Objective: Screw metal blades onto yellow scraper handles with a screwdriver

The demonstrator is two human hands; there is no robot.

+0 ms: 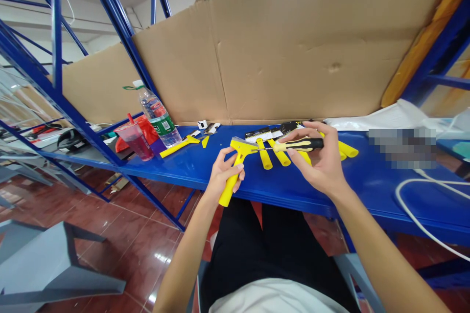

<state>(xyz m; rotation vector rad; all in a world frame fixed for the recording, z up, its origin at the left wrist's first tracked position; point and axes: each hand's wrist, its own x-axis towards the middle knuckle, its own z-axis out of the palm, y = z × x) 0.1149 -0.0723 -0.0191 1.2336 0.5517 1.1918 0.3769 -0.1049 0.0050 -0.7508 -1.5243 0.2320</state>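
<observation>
My left hand (224, 174) is wrapped round the handle of a yellow scraper (229, 190), which it holds up above the table's front edge with the wide head at the top. In my right hand (323, 161) is a screwdriver (301, 145) with a cream and black handle, lying almost level and pointing left. Its thin shaft reaches the scraper's head; whether the tip sits in a screw is too small to tell. Behind the screwdriver, several more yellow scrapers (265, 157) lie in a row on the table, partly hidden by my right hand.
The blue table (191, 168) backs onto a cardboard wall (279, 58). At the left stand a water bottle (158, 115) and a pink cup (135, 138); near them lies another yellow scraper (179, 145). A white cable (407, 200) hangs at the right. A grey stool (47, 259) stands lower left.
</observation>
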